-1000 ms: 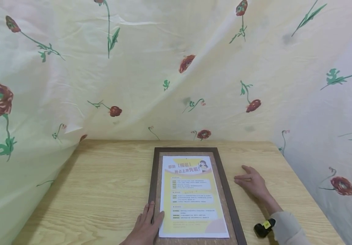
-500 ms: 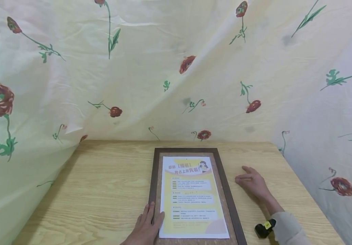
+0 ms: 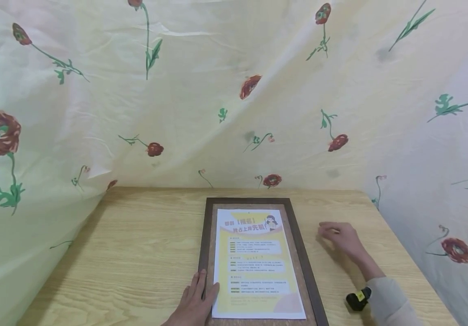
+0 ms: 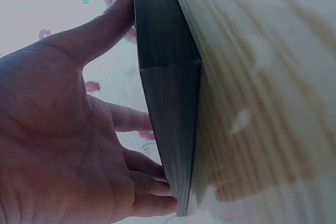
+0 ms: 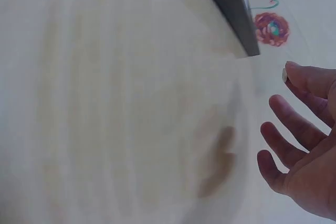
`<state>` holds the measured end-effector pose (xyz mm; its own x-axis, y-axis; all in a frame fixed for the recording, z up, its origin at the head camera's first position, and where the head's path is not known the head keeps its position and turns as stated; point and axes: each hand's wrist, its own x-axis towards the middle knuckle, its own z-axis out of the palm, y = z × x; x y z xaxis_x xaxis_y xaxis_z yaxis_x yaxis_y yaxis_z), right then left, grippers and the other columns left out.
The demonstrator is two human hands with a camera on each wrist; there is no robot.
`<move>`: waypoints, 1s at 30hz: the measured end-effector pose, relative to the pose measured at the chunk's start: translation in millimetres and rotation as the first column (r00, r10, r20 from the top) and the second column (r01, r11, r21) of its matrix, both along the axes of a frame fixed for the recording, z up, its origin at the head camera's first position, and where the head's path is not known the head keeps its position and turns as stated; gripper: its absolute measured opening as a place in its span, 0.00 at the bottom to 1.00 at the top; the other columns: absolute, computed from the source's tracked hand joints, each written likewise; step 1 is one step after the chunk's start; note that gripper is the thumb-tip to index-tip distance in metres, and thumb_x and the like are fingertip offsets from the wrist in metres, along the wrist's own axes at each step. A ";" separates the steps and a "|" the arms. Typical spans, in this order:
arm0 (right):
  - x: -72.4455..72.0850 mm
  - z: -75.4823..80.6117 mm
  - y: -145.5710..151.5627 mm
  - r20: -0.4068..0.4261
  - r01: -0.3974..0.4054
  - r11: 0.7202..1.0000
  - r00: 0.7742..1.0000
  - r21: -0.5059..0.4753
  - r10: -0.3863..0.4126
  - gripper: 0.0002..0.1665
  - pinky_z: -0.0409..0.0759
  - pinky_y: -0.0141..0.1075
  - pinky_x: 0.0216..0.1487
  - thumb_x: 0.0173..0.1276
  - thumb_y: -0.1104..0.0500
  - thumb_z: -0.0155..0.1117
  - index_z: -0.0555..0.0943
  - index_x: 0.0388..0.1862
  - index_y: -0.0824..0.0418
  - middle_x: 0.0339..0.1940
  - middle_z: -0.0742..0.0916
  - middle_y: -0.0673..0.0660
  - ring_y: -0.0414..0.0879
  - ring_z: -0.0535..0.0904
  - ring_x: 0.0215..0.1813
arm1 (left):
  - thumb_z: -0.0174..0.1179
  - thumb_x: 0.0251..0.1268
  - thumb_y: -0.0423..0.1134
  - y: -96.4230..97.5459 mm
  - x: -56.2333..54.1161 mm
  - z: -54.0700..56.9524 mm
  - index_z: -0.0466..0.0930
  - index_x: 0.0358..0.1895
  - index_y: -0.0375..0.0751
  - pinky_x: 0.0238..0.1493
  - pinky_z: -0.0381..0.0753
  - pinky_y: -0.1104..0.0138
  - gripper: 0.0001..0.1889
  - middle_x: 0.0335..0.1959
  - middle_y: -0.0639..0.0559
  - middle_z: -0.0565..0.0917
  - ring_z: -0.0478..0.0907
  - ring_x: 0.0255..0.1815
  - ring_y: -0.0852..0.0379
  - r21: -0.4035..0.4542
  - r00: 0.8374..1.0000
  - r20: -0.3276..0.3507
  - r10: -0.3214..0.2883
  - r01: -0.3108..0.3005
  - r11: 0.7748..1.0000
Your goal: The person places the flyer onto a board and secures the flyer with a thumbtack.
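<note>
A cork board (image 3: 208, 267) with a dark brown frame (image 3: 305, 258) lies on the table. On it is a yellow and white printed poster (image 3: 258, 267), with a tiny dark spot at its top. My left hand (image 3: 193, 301) rests on the frame's lower left side, fingers fairly straight and thumb toward the poster. In the left wrist view, the thumb and fingertips of that hand (image 4: 79, 135) touch the dark frame (image 4: 170, 77). To the right of the board hovers my right hand (image 3: 341, 237), thumb and index close together, other fingers loosely bent (image 5: 310, 140). I see nothing held there.
A black tape measure (image 3: 358, 299) with a yellow label lies beside the right forearm. Flowered cloth (image 3: 185, 104) hangs around the back and sides of the wooden table (image 3: 136, 253).
The right hand's spread fingers have drawn together, and the hand has shifted slightly right, away from the frame. The left hand, board and poster stay as they were.
</note>
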<state>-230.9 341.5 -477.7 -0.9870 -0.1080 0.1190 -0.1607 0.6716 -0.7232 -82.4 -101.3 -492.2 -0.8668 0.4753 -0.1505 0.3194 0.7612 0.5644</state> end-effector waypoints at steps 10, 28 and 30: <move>-12.6 22.8 -16.5 -0.045 -0.022 1.000 0.999 0.018 0.022 0.16 0.79 0.54 0.52 0.72 0.55 0.64 0.86 0.45 0.69 0.47 0.88 0.64 0.61 0.83 0.51 | 0.74 0.40 0.68 -1.3 1.6 -0.8 0.64 0.69 0.30 0.60 0.58 0.29 0.58 0.72 0.18 0.48 0.46 0.72 0.20 -0.004 0.999 -0.035 -0.009 0.009 1.000; -40.3 42.3 -77.3 0.014 -0.100 0.993 0.995 -0.060 0.101 0.11 0.81 0.45 0.44 0.67 0.63 0.68 0.86 0.43 0.71 0.39 0.89 0.61 0.52 0.84 0.42 | 0.71 0.39 0.72 -0.5 3.0 -0.4 0.63 0.69 0.32 0.61 0.58 0.30 0.59 0.72 0.19 0.48 0.46 0.72 0.21 -0.022 0.998 -0.056 0.001 -0.002 1.000; -42.3 42.0 -83.1 0.009 -0.125 0.990 0.992 -0.057 0.126 0.12 0.81 0.44 0.44 0.66 0.64 0.68 0.85 0.44 0.72 0.39 0.88 0.61 0.52 0.84 0.41 | 0.71 0.39 0.72 -0.1 2.8 -1.1 0.63 0.69 0.32 0.61 0.58 0.30 0.59 0.72 0.19 0.48 0.45 0.72 0.21 -0.021 0.998 -0.063 -0.001 0.000 1.000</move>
<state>-273.3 258.5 -435.7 -0.9675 -0.2249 0.1160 -0.2320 0.6052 -0.7615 -79.6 -101.4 -493.3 -0.8745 0.4733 -0.1058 0.3542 0.7723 0.5274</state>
